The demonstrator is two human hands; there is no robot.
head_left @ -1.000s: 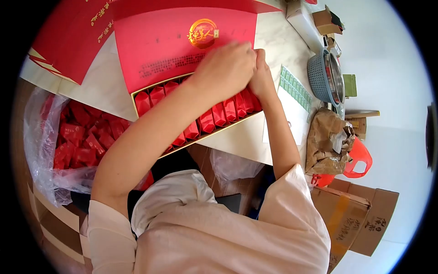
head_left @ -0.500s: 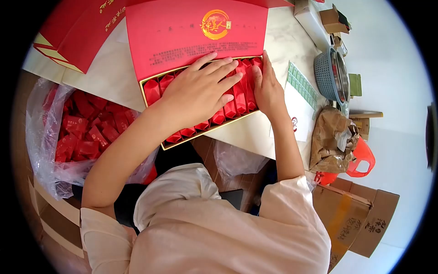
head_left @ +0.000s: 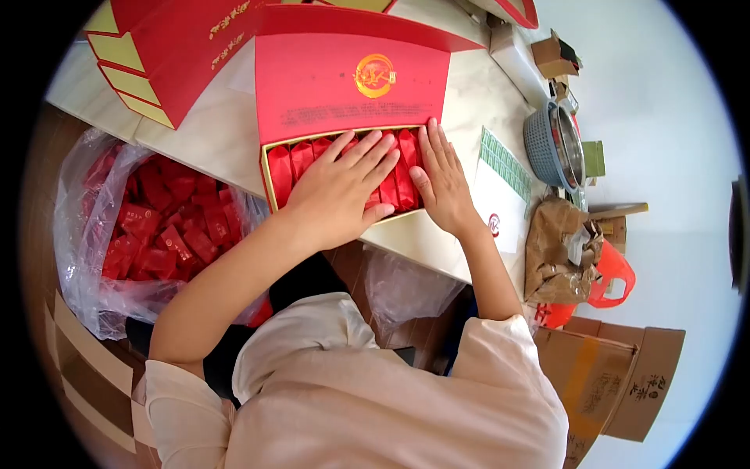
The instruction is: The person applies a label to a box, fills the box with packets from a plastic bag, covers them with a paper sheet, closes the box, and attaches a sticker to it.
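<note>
An open red gift box (head_left: 269,181) with a gold-edged rim lies on the marble-patterned table, its printed lid (head_left: 320,86) tipped back. Rows of shiny red packets (head_left: 280,168) fill it. My left hand (head_left: 341,186) lies flat over the packets, fingers stretched out and slightly apart. At the box's right end, my right hand (head_left: 448,184) rests along the edge with fingers extended and the thumb over the packets. Neither hand grips anything. The packets under my left palm are hidden.
A clear plastic bag (head_left: 78,234) of loose red packets (head_left: 168,234) stands at left. Stacked red boxes (head_left: 168,59) sit at the table's far left. On the right are a printed sheet (head_left: 500,176), a blue basket (head_left: 543,144), a crumpled brown bag (head_left: 555,250) and a carton (head_left: 594,375).
Both hands have shifted a little, the right one left against the box's end. The box appears lower in view. My left fingers are still spread over the packets.
</note>
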